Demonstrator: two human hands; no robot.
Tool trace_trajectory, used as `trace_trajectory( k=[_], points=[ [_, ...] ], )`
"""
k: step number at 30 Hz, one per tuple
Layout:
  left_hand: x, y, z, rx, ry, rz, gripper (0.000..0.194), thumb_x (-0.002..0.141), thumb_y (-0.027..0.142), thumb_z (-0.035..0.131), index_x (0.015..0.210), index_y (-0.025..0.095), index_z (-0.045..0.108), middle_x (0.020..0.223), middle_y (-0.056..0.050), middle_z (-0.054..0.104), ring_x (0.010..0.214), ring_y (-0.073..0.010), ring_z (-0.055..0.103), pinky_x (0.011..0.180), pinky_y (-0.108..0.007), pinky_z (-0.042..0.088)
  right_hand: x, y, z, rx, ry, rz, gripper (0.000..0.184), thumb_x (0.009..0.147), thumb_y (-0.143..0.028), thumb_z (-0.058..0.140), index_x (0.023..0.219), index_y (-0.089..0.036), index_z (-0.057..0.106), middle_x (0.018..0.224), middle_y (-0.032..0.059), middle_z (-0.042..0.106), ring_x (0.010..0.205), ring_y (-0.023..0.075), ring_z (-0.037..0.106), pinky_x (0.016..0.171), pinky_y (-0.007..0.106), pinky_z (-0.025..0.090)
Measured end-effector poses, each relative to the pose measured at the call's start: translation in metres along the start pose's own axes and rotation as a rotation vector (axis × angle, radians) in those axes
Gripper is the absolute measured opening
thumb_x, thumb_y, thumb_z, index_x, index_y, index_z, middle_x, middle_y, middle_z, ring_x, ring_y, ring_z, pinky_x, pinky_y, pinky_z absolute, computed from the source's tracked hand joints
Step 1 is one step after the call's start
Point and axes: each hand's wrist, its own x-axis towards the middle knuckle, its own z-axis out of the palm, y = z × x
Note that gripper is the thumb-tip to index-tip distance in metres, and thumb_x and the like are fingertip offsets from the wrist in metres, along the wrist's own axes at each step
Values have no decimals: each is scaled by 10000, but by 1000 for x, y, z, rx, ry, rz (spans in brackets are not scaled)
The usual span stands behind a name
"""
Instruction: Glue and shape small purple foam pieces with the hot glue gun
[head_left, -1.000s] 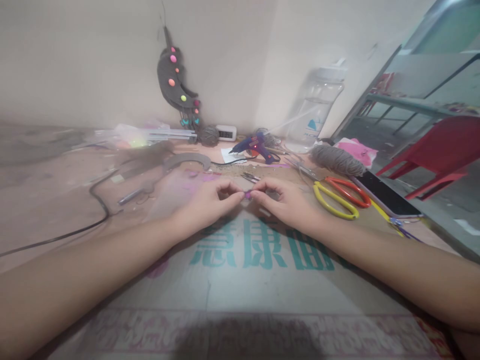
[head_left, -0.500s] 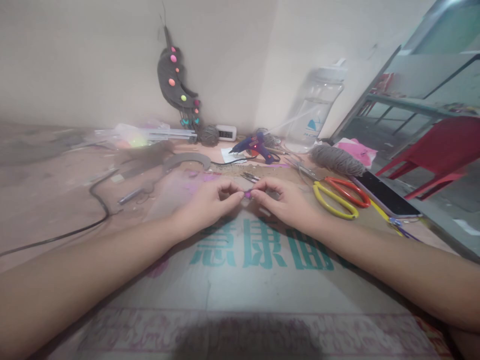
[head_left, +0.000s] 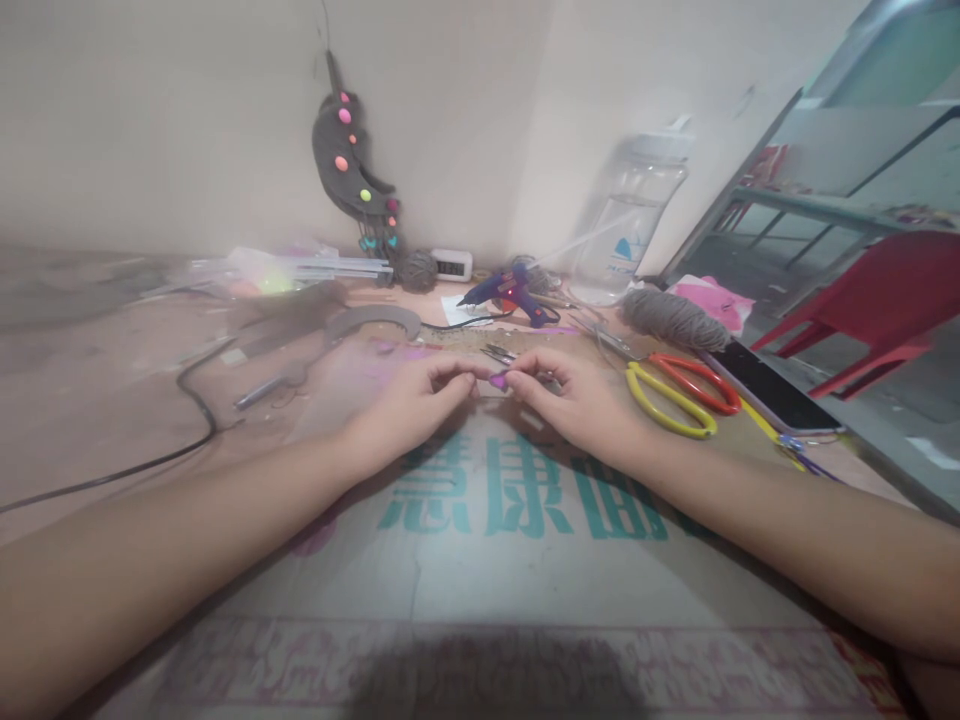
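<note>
A small purple piece [head_left: 498, 380], maybe felt or foam, is pinched between the thumb and forefinger of my right hand [head_left: 576, 402]. Its exact kind is too small to make out. My left hand [head_left: 414, 402] is closed too, thumb against forefinger, with its fingertips just left of the purple piece. Whether they grip anything is hidden. Both hands hover over a printed board [head_left: 480, 590] with green characters. Just beyond the fingertips lie thin metal tweezers [head_left: 498, 353]. Scissors [head_left: 670, 398] with yellow and red handles rest beside my right wrist.
A purple glue gun [head_left: 514, 293] stands at the back, its small light lit. Behind it are a water bottle [head_left: 630, 220] and a digital clock [head_left: 453, 266]. Grey yarn [head_left: 675, 318] and a phone [head_left: 776, 390] lie right. A grey moon ornament [head_left: 341, 160] hangs on the wall.
My left fingertips have drawn slightly left, away from the purple piece. It stays in my right fingers, now showing more fully and a little higher.
</note>
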Motion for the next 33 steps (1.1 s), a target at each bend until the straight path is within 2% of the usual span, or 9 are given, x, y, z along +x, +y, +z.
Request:
trace_trajectory(
  k=[3, 8, 14, 17, 19, 24, 28, 33],
  points=[
    [1, -2, -1, 27, 25, 3, 277, 876, 293, 497, 1011, 182, 712, 669, 13, 648, 575, -122, 549, 547, -220, 421, 0, -1, -1, -17, 17, -10, 149, 884, -284, 576, 797, -181, 640, 691, -20, 638, 624, 112, 560, 598, 232, 408],
    [2, -2, -3, 41, 57, -2, 208, 846, 349, 582, 857, 172, 692, 813, -12, 689, 709, -146, 599, 611, -230, 442, 0, -4, -3, -83, 43, -32, 131, 874, -261, 585, 790, -183, 650, 702, -13, 649, 643, 118, 561, 603, 232, 401],
    [2, -1, -2, -7, 27, -18, 211, 869, 351, 556, 891, 176, 673, 734, -2, 652, 628, -135, 565, 540, -235, 411, 0, -4, -3, -76, 39, -38, 131, 876, -261, 580, 785, -186, 638, 705, -9, 655, 642, 123, 570, 597, 235, 410],
    [2, 0, -2, 15, 23, -16, 277, 895, 403, 513, 816, 183, 660, 660, 3, 623, 605, -139, 555, 523, -237, 399, 1, -3, -3, -66, 28, -43, 135, 877, -263, 577, 783, -184, 633, 705, -10, 652, 648, 121, 570, 604, 233, 413],
    [1, 0, -3, 37, 20, 6, 301, 901, 417, 505, 804, 181, 664, 691, -6, 641, 649, -148, 574, 558, -242, 419, 1, -1, -2, -59, 29, -47, 136, 877, -267, 577, 785, -182, 632, 700, -13, 645, 643, 117, 562, 608, 231, 411],
    [-1, 2, -1, 18, -39, 99, 232, 886, 353, 549, 949, 180, 690, 889, -28, 705, 789, -161, 618, 694, -260, 470, 1, 2, 0, -18, -4, -48, 149, 878, -280, 573, 785, -177, 627, 692, -16, 632, 633, 113, 549, 595, 228, 404],
    [-2, 4, -1, 47, -39, 115, 210, 890, 312, 532, 893, 171, 688, 868, -22, 706, 784, -156, 613, 704, -255, 465, 0, 0, 0, 1, -35, -19, 143, 886, -267, 561, 786, -178, 612, 662, -27, 607, 615, 109, 535, 595, 227, 406],
    [-2, 6, 0, 56, -22, 100, 188, 883, 299, 532, 841, 174, 666, 833, -6, 695, 742, -142, 601, 679, -242, 456, 0, 2, -2, 10, -60, -53, 251, 930, -311, 503, 740, -178, 600, 671, -20, 597, 632, 110, 539, 606, 228, 405]
  ],
)
